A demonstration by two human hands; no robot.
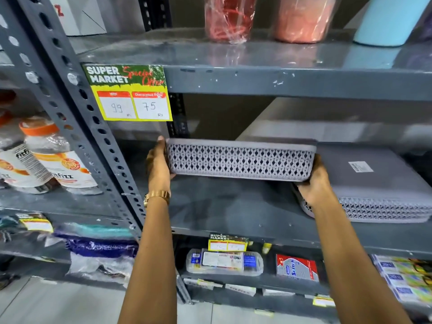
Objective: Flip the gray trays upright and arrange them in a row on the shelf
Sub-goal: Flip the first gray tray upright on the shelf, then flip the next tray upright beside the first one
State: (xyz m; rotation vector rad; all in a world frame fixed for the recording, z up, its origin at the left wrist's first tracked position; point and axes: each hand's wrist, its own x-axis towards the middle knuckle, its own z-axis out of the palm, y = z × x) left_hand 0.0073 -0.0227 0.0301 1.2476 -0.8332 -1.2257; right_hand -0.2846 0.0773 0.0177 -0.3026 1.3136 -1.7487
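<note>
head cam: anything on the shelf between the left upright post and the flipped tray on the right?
Only the held tray, gripped at its ends by the left hand and right hand, above the shelf. Shelf surface there is bare, up to the upside-down tray.

The overturned gray tray runs off the right edge; the right hand hides its near-left corner. The bottles at left are blurred.

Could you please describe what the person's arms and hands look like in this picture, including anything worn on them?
Both forearms are bare, with no sleeves or gloves in view. The left hand has a gold-coloured wristwatch with a metal link band at the wrist. The right hand shows no watch, bracelet or visible ring. The fingers are mostly hidden, so rings there cannot be ruled out.
</note>
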